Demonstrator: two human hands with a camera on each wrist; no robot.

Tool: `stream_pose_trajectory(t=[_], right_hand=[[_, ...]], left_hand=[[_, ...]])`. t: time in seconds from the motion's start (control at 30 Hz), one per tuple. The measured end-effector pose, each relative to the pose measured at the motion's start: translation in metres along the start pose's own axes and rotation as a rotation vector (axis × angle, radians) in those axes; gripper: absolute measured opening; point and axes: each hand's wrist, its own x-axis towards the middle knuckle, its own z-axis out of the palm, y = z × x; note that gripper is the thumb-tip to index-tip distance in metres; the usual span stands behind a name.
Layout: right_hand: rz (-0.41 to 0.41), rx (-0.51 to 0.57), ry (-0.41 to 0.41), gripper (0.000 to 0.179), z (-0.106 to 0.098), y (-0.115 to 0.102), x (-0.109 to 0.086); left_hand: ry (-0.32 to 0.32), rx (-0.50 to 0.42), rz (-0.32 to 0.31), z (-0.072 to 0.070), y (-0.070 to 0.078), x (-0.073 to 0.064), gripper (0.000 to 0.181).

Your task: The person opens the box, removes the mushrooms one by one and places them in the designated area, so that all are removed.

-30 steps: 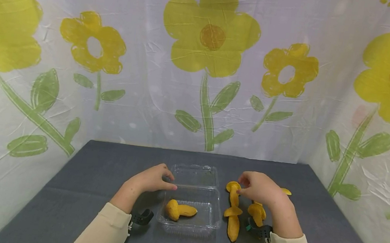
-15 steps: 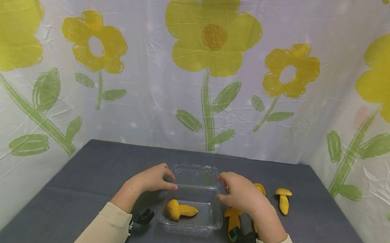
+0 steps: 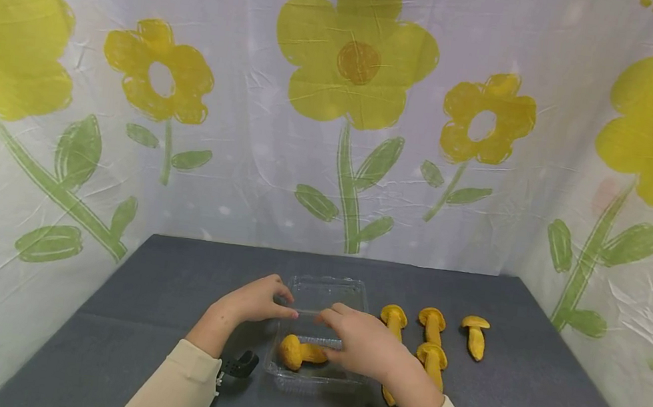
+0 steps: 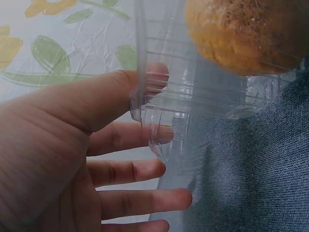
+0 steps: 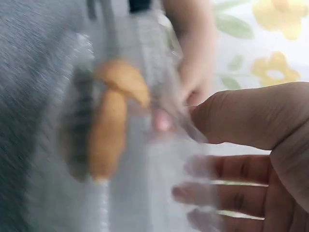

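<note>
A hinged clear plastic container (image 3: 315, 379) stands on the table with its lid (image 3: 328, 291) folded back. One yellow mushroom (image 3: 292, 353) lies on its side in the base, cap to the left. My left hand (image 3: 255, 299) is at the container's left side near the hinge; in the left wrist view its thumb and first finger (image 4: 161, 132) show through the plastic, the fingers spread. My right hand (image 3: 365, 342) hovers over the right half of the base, fingertips close to the mushroom's stem, holding nothing. In the right wrist view the mushroom (image 5: 108, 130) is blurred.
Right of the container lie several more yellow mushrooms, one (image 3: 393, 317) partly behind my right hand, two in a column (image 3: 432, 323), and one (image 3: 475, 334) farther right. The dark grey tabletop (image 3: 199, 263) ends at a flower-printed curtain (image 3: 235, 153).
My right hand has moved left from above the loose mushrooms to over the container, uncovering the mushrooms on the right. The left hand, container and the mushroom in it have stayed put.
</note>
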Motion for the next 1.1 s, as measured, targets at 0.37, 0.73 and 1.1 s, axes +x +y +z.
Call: stream_pose_trajectory(t=[0.37, 0.73, 1.1], right_hand=[[-0.236, -0.098, -0.028, 0.035, 0.034, -0.01, 0.01], [-0.16, -0.071, -0.013, 0.048, 0.047, -0.008, 0.014], [-0.06, -0.051, 0.008, 0.038, 0.053, -0.007, 0.017]], left_hand=[[0.006, 0.004, 0.017, -0.002, 0.0, -0.002, 0.036], [-0.005, -0.025, 0.015, 0.0, 0.0, -0.002, 0.035], [-0.005, -0.028, 0.022, -0.002, 0.0, -0.002, 0.037]])
